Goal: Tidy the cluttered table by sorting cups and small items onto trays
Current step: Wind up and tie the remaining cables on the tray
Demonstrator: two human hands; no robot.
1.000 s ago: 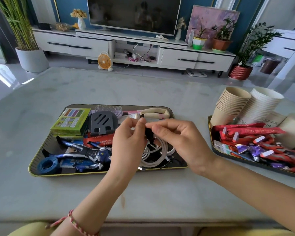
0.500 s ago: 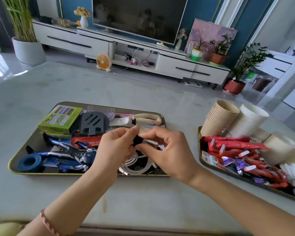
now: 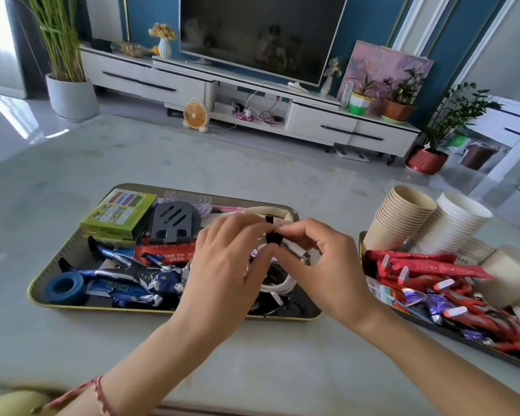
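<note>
Black strap (image 3: 272,237), short and band-like, is pinched from both sides above the right half of the left tray (image 3: 102,308). The left hand (image 3: 222,265) and right hand (image 3: 321,262) are drawn together, with curled fingertips meeting on the strap. It sits at the top of a coiled white cable (image 3: 279,285), whose lower loops rest on the tray. Whether the strap is closed cannot be told, as the fingers cover the join. The step looks like binding the coil so it stores as one item. To do it well, gather every loop inside the band before closing, since one stray turn would spring the bundle open. Pull the strap snug but not tight enough to kink the cable, press the fastening flat, then lay the coil into the bare patch at the tray's near right corner. Its neighbours crowd in: the blue toy figure (image 3: 138,274) lies just beside the left hand, with red packets behind it, so lower the coil straight down and don't slide it. The right tray (image 3: 362,250) is well apart, carrying the brown cup stack (image 3: 403,217), the white cup stack (image 3: 460,226) and the red sachets (image 3: 427,268). The sorting appears nearly done.
</note>
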